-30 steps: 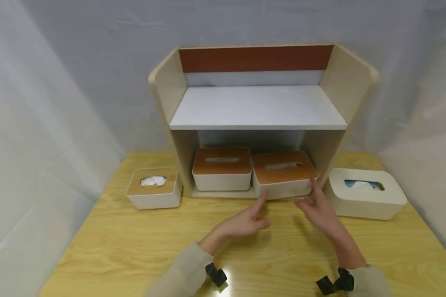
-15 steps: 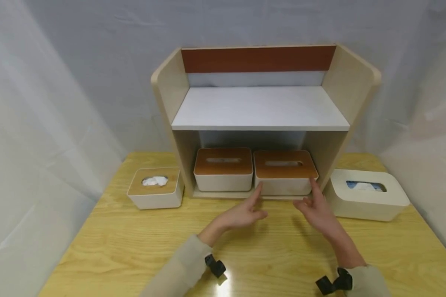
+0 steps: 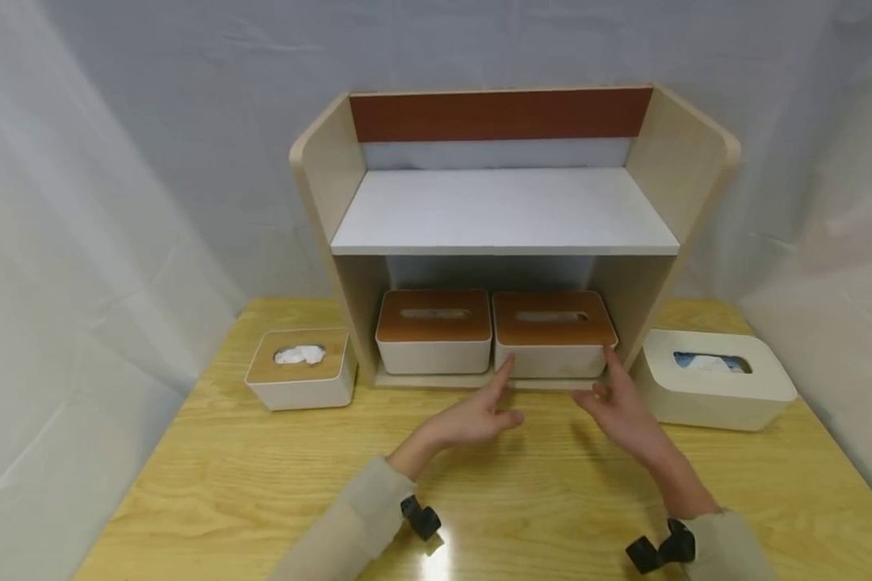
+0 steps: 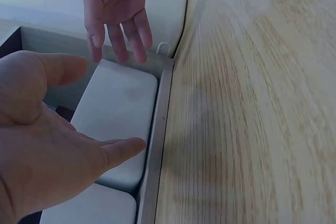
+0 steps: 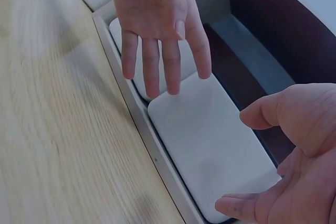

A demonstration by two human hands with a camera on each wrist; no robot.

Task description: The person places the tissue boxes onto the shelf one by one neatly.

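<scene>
Two white tissue boxes with brown wood-look lids stand side by side in the lower compartment of a small shelf (image 3: 505,248). At the front of the right-hand tissue box (image 3: 552,361) are both of my hands. My left hand (image 3: 472,418) reaches to its left front, fingers extended. Near the right front corner, my right hand (image 3: 622,411) points its extended fingers at the same box. Both wrist views show the white front of this box (image 4: 121,98) (image 5: 205,145) with spread fingers in front; firm contact is hard to tell. Neither hand grips anything.
Beside it sits the left-hand brown-lidded tissue box (image 3: 433,357). A smaller tissue box with a light wood lid (image 3: 298,391) stands left of the shelf, and an all-cream tissue box (image 3: 719,403) stands to its right. All rest on a wood-grain table (image 3: 262,500).
The right-hand brown-lidded box sat askew with its front left corner jutting out; it has turned straight and moved back into the compartment. My left hand moved slightly forward with it.
</scene>
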